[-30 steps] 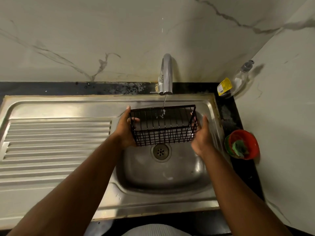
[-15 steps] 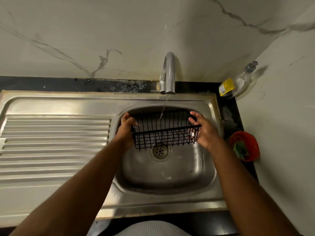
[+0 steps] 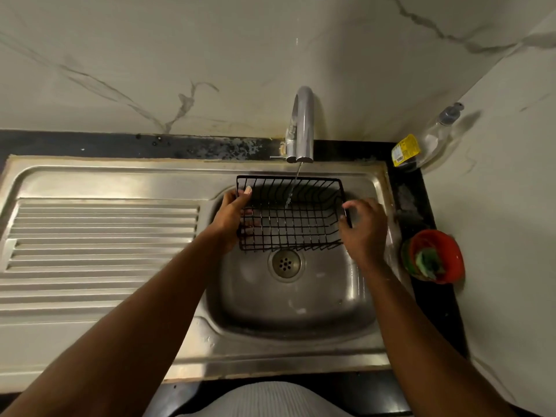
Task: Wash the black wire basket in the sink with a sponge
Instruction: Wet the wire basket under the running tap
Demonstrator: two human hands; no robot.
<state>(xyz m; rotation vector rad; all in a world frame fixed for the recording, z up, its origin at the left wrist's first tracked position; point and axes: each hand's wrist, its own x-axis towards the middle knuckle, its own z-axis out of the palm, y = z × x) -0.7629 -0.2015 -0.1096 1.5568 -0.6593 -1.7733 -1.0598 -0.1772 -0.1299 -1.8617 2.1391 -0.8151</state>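
Observation:
The black wire basket (image 3: 291, 215) hangs over the steel sink (image 3: 288, 299), just under the tap (image 3: 302, 127). A thin stream of water runs into the basket's open top. My left hand (image 3: 231, 218) grips its left end, thumb hooked over the rim and fingers under the wires. My right hand (image 3: 362, 227) holds the right end, fingers curled round the rim. A green sponge (image 3: 427, 261) lies in a red bowl (image 3: 439, 254) on the counter to the right of the sink.
A ribbed steel draining board (image 3: 102, 245) stretches left of the sink. The drain (image 3: 285, 263) sits below the basket. A clear soap bottle (image 3: 427, 139) with a yellow label stands in the back right corner. Marble walls close the back and right.
The basket has been tipped back so its open top faces up towards the tap. Both hands have shifted their hold on its ends; my right hand now sits lower on the right rim.

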